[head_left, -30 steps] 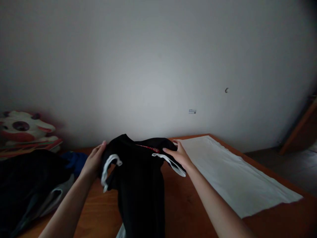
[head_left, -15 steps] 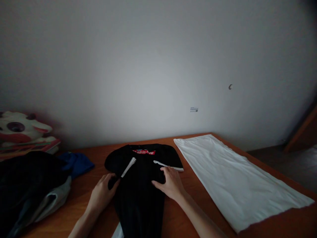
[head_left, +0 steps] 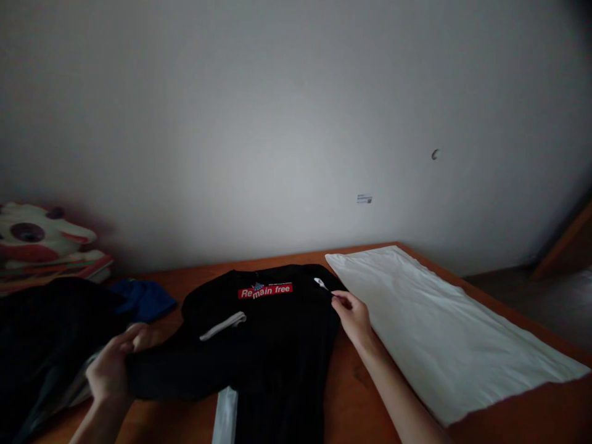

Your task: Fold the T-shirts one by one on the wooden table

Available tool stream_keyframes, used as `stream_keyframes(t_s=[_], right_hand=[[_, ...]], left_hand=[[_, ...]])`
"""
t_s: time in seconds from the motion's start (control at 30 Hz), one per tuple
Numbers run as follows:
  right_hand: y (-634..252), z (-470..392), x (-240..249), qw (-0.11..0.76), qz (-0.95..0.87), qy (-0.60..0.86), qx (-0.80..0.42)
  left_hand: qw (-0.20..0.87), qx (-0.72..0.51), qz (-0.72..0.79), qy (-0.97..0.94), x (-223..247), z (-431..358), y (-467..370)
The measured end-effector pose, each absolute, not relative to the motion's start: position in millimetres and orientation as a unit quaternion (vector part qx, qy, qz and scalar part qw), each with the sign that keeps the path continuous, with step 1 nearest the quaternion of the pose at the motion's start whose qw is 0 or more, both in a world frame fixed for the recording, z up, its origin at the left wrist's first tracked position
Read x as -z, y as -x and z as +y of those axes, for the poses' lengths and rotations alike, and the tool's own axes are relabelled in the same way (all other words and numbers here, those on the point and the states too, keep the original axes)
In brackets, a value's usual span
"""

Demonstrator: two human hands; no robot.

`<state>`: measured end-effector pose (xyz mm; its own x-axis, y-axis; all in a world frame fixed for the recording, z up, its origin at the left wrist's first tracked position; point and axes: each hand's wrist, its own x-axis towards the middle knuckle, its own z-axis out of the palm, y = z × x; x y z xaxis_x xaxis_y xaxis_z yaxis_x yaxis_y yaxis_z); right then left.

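Observation:
A black T-shirt (head_left: 277, 333) with a red "Remain free" print lies on the wooden table, its sleeves edged in white. My left hand (head_left: 113, 364) is closed on the shirt's left side and pulls a stretch of cloth out to the left; it is a little blurred. On the other side, my right hand (head_left: 354, 314) pinches the shirt near the white-edged right sleeve. A pale strip (head_left: 226, 414) shows from beneath the shirt at the bottom; I cannot tell what it is.
White cloth (head_left: 444, 327) lies spread along the table's right part. At the left are a heap of dark clothes (head_left: 50, 345), a blue cloth (head_left: 145, 299) and a cow-like figure (head_left: 41, 231). A pale wall (head_left: 287, 135) rises behind the table (head_left: 356, 382).
My left hand has drawn the shirt's side out to the left, and my right hand has moved right and up. The folded-in sides have opened, uncovering the full red print.

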<state>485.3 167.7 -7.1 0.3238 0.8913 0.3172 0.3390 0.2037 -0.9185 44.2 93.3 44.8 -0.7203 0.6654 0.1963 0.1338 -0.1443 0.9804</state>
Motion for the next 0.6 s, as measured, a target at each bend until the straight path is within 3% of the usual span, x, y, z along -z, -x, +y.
stream_keyframes(t_s=[0.13,0.27,0.4,0.5,0.6], right_hand=[[-487,163,8,0.502,-0.604,0.59,-0.189],[-478,156,15,0.46,-0.659,0.589,-0.081],[-474,154,24,0.397,-0.705,0.583,-0.075],[-474,156,27,0.405,-0.703,0.578,-0.088],[-477,160,27,0.443,-0.655,0.598,-0.131]], left_hand=[[0.245,-0.568,0.689,-0.378,-45,99,-47],[0.179,-0.437,0.745,-0.471,-35,105,-65],[0.124,-0.256,0.773,-0.567,-23,106,-80],[0.059,-0.18,0.746,-0.638,-16,103,-87],[0.056,-0.19,0.721,-0.664,-13,102,-86]])
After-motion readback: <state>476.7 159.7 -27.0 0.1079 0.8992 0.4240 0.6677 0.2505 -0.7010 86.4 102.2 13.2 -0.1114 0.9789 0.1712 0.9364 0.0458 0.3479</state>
